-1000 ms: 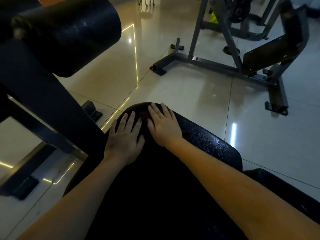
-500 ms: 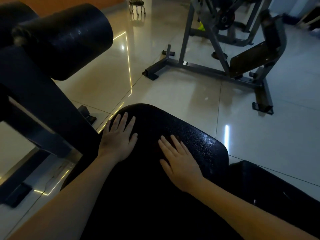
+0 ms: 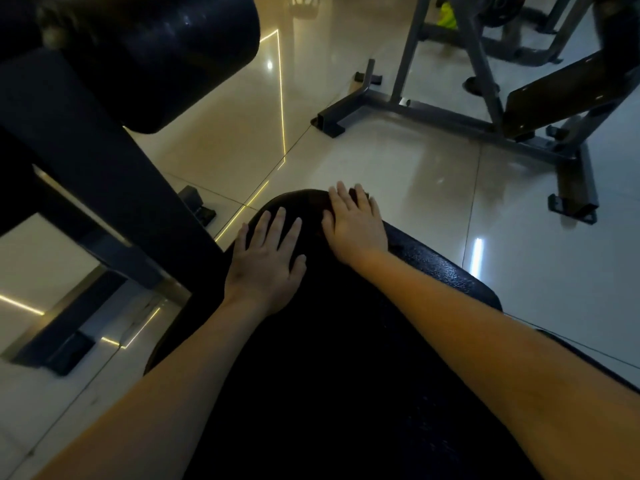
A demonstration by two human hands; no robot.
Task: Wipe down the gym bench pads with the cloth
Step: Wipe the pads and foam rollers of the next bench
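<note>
**Two bare arms, nothing worn in view**

The left hand [image 3: 265, 268] and the right hand [image 3: 356, 230] are bare, and short, rounded nails show on the fingers. The left forearm [image 3: 156, 393] and the right forearm [image 3: 485, 341] are uncovered from the wrist to the near edge of the picture. The light is dim. The right arm is lit more strongly, while the left arm lies partly in shadow.

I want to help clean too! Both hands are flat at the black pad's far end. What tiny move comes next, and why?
Probably slide the right hand back toward the body along the bench pad. It lies at the pad's far rounded end with something dark reddish, likely the cloth, under its fingers, and most of the pad lies nearer. The left hand rests flat beside it.
</note>
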